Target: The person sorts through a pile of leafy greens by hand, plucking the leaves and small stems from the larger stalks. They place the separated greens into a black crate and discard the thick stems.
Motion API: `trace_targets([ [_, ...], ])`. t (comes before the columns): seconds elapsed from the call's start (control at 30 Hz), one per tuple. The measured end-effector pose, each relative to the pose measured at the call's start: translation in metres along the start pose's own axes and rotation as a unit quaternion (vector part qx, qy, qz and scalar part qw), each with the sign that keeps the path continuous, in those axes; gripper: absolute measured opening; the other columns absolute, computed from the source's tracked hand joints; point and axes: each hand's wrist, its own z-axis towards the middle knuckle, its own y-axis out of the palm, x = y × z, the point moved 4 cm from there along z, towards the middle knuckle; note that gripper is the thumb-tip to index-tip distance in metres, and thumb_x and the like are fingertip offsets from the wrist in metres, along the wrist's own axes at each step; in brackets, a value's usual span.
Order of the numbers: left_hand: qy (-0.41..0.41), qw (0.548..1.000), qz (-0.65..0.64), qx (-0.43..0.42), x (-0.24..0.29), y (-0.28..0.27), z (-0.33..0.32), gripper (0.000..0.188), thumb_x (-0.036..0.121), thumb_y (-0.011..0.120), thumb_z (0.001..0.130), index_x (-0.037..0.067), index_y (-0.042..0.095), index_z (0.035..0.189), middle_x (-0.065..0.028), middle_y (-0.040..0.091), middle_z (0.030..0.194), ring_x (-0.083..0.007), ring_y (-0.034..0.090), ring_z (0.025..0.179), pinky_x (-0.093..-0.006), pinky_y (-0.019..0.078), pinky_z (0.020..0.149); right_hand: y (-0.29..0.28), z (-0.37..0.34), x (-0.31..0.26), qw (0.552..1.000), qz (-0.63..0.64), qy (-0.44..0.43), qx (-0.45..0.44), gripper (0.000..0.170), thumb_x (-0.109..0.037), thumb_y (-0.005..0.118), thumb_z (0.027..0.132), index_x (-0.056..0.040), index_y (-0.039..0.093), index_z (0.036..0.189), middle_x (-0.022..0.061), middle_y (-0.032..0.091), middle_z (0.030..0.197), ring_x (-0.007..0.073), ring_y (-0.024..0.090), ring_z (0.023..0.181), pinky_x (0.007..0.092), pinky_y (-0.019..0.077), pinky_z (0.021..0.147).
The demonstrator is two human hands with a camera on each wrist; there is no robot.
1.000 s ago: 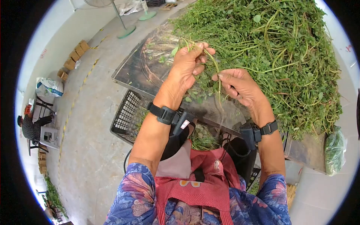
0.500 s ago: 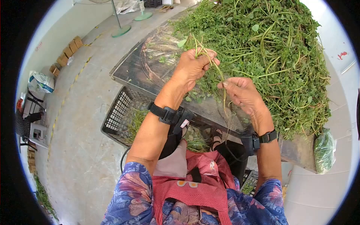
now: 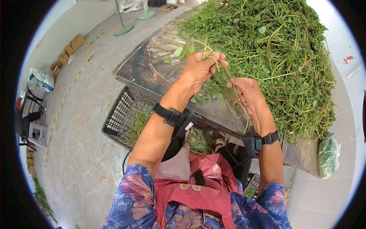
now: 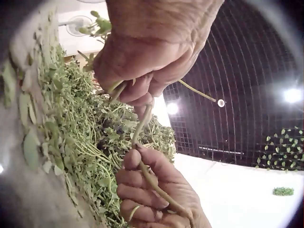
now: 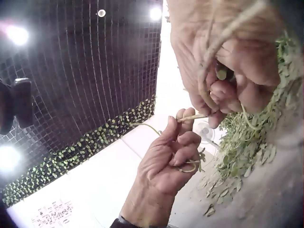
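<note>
The left hand (image 3: 199, 69) holds several thin green stems with its fingers curled round them, over the dark tabletop (image 3: 131, 70). Lower and to the right, the right hand (image 3: 249, 93) pinches the long stem (image 3: 225, 70) between thumb and forefinger. In the left wrist view that stem (image 4: 140, 128) runs from the left hand (image 4: 152, 47) down across the right palm (image 4: 161, 190). The right wrist view has the left hand (image 5: 166, 161) gripping one end and the right hand (image 5: 232, 61) close beside it.
A large heap of leafy greens (image 3: 267, 49) covers the table's right part. Below the table's left edge stands a black crate (image 3: 118, 114) with stems inside. A plastic bag of greens (image 3: 328, 154) lies at the table's right end. Fan bases (image 3: 124, 29) and cardboard boxes stand on the floor.
Both hands have shifted slightly right in the head view. The right hand has turned, and the stem's lower part now lies against its palm and wrist instead of hanging freely.
</note>
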Motion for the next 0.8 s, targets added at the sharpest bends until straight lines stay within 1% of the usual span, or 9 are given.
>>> trace_targets([
  [0.17,0.052,0.997,0.049,0.001,-0.007,0.014,0.000,0.020,0.023,0.056,0.090,0.005,0.063,0.091,-0.0030,0.066,0.077,-0.0009,0.041,0.051,-0.0159,0.0281,0.040,-0.007,0.020,0.011,0.998,-0.046,-0.042,0.034,0.024,-0.022,0.064,0.081,-0.0006,0.062,0.071,-0.0057,0.041,0.047,0.0042,0.029,0.038,0.0233,0.0185,0.036],
  [0.3,-0.002,0.996,0.050,-0.068,-0.013,0.034,-0.013,0.021,0.023,0.054,0.091,0.005,0.064,0.088,-0.0042,0.065,0.071,-0.0009,0.039,0.048,-0.0162,0.0275,0.040,-0.029,0.050,0.036,0.984,-0.064,-0.106,0.130,0.025,-0.022,0.064,0.081,0.0004,0.060,0.071,-0.0044,0.042,0.048,0.0046,0.029,0.039,0.0254,0.0201,0.037],
  [0.47,-0.047,0.993,0.046,-0.101,-0.011,0.028,-0.010,0.022,0.024,0.053,0.091,0.005,0.063,0.095,-0.0022,0.065,0.072,-0.0003,0.038,0.048,-0.0152,0.0266,0.039,-0.035,0.005,0.016,0.996,0.051,-0.013,0.077,0.023,-0.019,0.062,0.083,0.0017,0.060,0.075,-0.0034,0.044,0.053,0.0060,0.030,0.038,0.0240,0.0196,0.036],
  [0.53,-0.058,0.992,0.036,-0.103,-0.008,0.019,-0.006,0.023,0.024,0.052,0.092,0.005,0.062,0.099,0.0007,0.061,0.070,0.0000,0.037,0.048,-0.0146,0.0262,0.038,-0.028,-0.024,0.002,1.000,0.001,0.023,-0.002,0.022,-0.019,0.063,0.083,0.0024,0.064,0.079,0.0003,0.054,0.059,0.0073,0.044,0.047,0.0224,0.0332,0.042],
  [0.57,-0.059,0.993,0.034,-0.101,-0.004,0.016,-0.007,0.024,0.025,0.051,0.092,0.004,0.062,0.099,0.0021,0.058,0.067,0.0002,0.036,0.047,-0.0147,0.0261,0.038,-0.024,-0.036,0.000,1.000,-0.001,0.025,-0.002,0.022,-0.019,0.063,0.083,0.0024,0.064,0.079,0.0003,0.054,0.059,0.0073,0.044,0.047,0.0224,0.0332,0.042],
  [0.63,-0.059,0.992,0.000,-0.114,-0.001,0.015,-0.010,0.027,0.027,0.051,0.092,0.004,0.061,0.100,0.0051,0.050,0.061,0.0004,0.033,0.045,-0.0144,0.0239,0.036,-0.005,-0.056,0.000,0.982,-0.171,-0.013,-0.084,0.020,-0.018,0.065,0.082,0.0013,0.067,0.086,0.0040,0.064,0.072,0.0089,0.056,0.065,0.0232,0.0454,0.060],
  [0.67,-0.059,0.992,0.001,-0.115,0.000,0.014,-0.011,0.027,0.027,0.051,0.092,0.004,0.061,0.100,0.0051,0.050,0.061,0.0004,0.033,0.045,-0.0144,0.0239,0.036,-0.005,-0.058,0.004,0.982,-0.170,-0.014,-0.083,0.020,-0.018,0.065,0.082,0.0013,0.067,0.086,0.0040,0.064,0.072,0.0089,0.056,0.065,0.0232,0.0454,0.060],
  [0.73,-0.062,0.989,0.001,-0.134,0.002,0.017,-0.014,0.029,0.029,0.052,0.092,0.003,0.061,0.099,0.0054,0.047,0.059,0.0000,0.029,0.043,-0.0141,0.0207,0.035,0.004,-0.062,0.005,0.928,-0.315,-0.134,-0.145,0.020,-0.017,0.068,0.078,-0.0016,0.069,0.091,0.0057,0.068,0.082,0.0107,0.059,0.079,0.0251,0.0459,0.076],
  [0.8,-0.063,0.987,-0.001,-0.145,0.002,0.018,-0.016,0.029,0.030,0.052,0.092,0.003,0.060,0.097,0.0056,0.045,0.058,0.0000,0.028,0.042,-0.0140,0.0198,0.035,-0.006,-0.057,-0.008,0.929,-0.328,-0.152,-0.078,0.021,-0.014,0.069,0.077,-0.0017,0.068,0.093,0.0061,0.067,0.083,0.0104,0.059,0.076,0.0236,0.0458,0.074],
])
